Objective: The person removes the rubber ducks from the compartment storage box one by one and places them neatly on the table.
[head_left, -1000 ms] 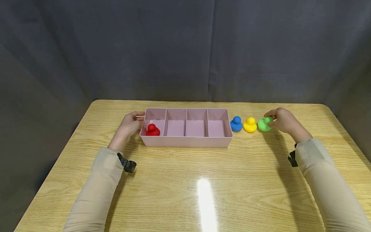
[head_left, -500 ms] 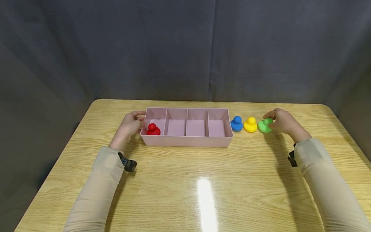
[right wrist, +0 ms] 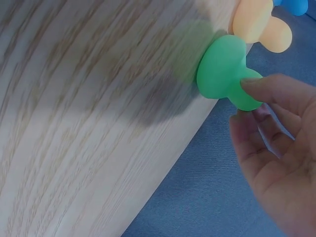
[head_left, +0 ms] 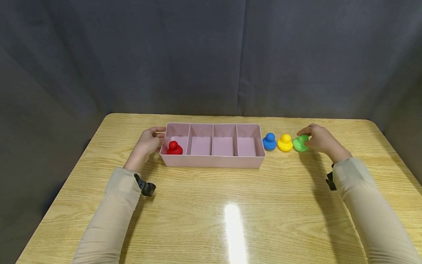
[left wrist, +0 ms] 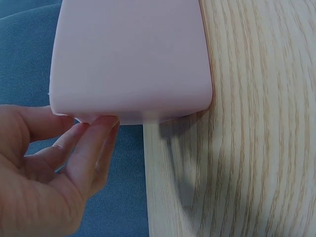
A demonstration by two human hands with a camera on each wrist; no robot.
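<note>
1. The green piece (head_left: 300, 143) stands on the wooden table (head_left: 230, 205), at the right end of a short row of three, right of the tray, its knob pointing up.
2. The right hand (head_left: 321, 139) pinches that knob; in the right wrist view the thumb and fingers (right wrist: 261, 89) curl onto the rounded top of the green piece (right wrist: 227, 71), whose base sits flat on the wood.
3. Just beside it stands the yellow piece (head_left: 285, 142), then the blue piece (head_left: 269, 141), nearest the tray.
4. The pink tray (head_left: 214, 161) has four compartments; the red piece (head_left: 174, 148) sits in the leftmost one.
5. The left hand (head_left: 146, 143) rests against the tray's left end, fingertips (left wrist: 94, 131) touching the wall, fingers relaxed, gripping nothing.
</note>
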